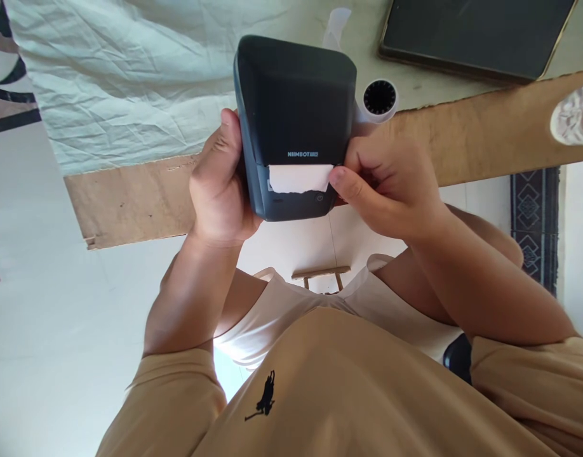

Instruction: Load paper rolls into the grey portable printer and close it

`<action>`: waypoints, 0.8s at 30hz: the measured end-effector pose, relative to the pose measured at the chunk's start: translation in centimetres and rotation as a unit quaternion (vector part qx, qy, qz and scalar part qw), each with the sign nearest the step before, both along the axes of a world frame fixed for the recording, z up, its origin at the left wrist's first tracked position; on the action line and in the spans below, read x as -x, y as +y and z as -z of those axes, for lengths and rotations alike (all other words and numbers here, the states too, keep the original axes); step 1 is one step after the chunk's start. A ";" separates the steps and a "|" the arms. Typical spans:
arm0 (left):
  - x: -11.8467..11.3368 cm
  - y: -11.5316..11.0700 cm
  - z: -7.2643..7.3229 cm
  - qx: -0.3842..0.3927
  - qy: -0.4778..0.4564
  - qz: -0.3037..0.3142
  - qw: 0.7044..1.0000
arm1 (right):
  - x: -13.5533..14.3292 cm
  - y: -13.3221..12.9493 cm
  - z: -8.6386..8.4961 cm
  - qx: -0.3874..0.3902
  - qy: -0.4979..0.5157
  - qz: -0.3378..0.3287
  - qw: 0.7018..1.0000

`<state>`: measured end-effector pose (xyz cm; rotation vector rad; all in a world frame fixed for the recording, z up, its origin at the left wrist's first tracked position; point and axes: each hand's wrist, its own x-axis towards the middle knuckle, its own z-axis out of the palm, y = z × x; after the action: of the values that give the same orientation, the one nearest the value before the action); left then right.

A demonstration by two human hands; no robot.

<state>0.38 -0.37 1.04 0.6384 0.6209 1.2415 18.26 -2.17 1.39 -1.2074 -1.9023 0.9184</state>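
Observation:
A dark label printer [296,101] marked NIIMBOT is held up over the table's front edge. My left hand [222,181] grips its left side, the thumb along the edge and the other fingers hidden behind it. A strip of white label paper [298,178] with a ragged lower edge sticks out of the printer's slot. My right hand [387,181] is closed at the lower right corner, thumb tip and bent forefinger at the right end of the paper. Its remaining fingers are curled and partly hidden.
A small white roll with a black core [380,98] stands just right of the printer. Behind it lie a curled paper scrap [338,25] and a dark tablet-like device [472,35]. A clear glass object [576,114] sits at the far right. Pale cloth [129,76] covers the wooden table [134,206].

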 end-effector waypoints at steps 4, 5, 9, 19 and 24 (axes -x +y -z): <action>-0.2 0.0 -0.1 0.001 0.030 -0.036 0.999 | 0.1 0.0 -0.2 0.007 0.015 0.012 1.000; -0.2 0.1 -0.2 0.001 0.039 -0.042 0.998 | 0.1 0.1 -0.3 0.014 0.019 0.013 1.000; -0.2 0.2 -0.5 0.010 0.045 -0.025 0.999 | -0.2 0.3 -0.6 0.041 0.023 0.011 0.999; -0.2 0.2 -0.5 -0.075 0.087 0.081 0.990 | -0.2 -0.3 -1.8 0.046 0.079 0.030 0.995; 0.3 0.3 -0.2 -0.079 0.109 0.060 0.989 | 0.8 0.1 -4.2 -0.059 0.088 0.083 0.991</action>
<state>0.09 -0.10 1.26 0.9396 0.6583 1.1232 17.46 -2.03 5.64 -1.1559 -1.6648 0.7858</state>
